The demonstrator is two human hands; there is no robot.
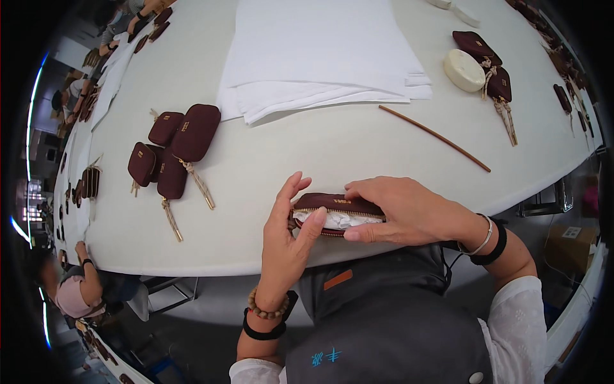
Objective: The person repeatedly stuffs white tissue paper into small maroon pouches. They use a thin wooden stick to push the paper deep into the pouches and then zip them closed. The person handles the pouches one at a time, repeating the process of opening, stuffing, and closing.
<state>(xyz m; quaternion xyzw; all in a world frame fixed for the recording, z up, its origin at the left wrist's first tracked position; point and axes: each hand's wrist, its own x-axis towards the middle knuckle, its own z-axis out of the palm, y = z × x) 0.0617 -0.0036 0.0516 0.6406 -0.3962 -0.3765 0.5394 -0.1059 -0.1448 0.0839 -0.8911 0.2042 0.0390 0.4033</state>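
Observation:
Near the table's front edge, a small maroon zip pouch [323, 201] lies between my hands with its brass zipper open. Crumpled white paper [336, 220] fills its mouth. My left hand [288, 221] grips the pouch's left end, thumb on the paper by the zipper. From the right, my right hand [400, 211] holds the other end, its fingers over the top and its thumb along the lower edge of the opening. The pouch's underside is hidden.
Several maroon pouches [197, 132] with corded tassels lie at left. A stack of white sheets [320, 57] sits ahead. A brown stick [435, 139] lies at right, beyond it a cream round block [464, 70] beside more pouches [474, 43]. A person [80, 288] sits at far left.

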